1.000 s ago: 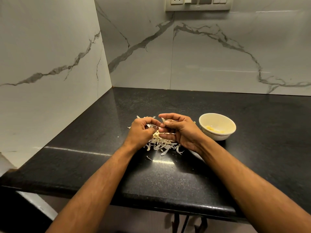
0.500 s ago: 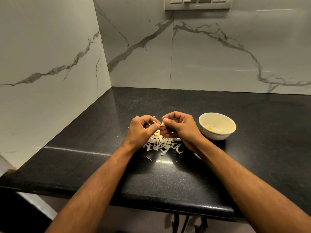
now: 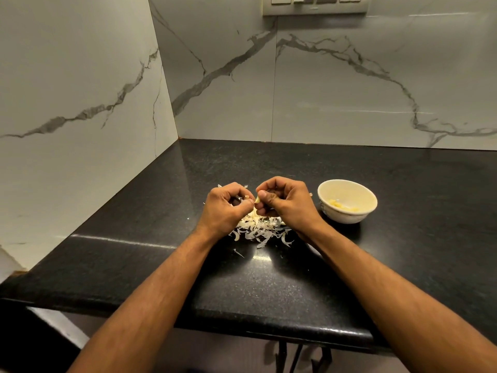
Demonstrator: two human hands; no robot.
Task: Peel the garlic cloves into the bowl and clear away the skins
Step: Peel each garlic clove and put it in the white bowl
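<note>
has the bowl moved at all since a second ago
No. The bowl sits at the same spot on the black countertop, right of the right hand and the pile of garlic skins.

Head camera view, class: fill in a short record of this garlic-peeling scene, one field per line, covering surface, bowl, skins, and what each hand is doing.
Surface: black speckled counter in a marble-tiled corner
Bowl: cream bowl, to the right of the hands, a few peeled cloves inside
Skins: loose pile of skins on the counter, under and just in front of the hands
Right hand: pinches a garlic clove
Left hand: fingers curled, pinching at the same clove
Wall: switch panel at top
</note>
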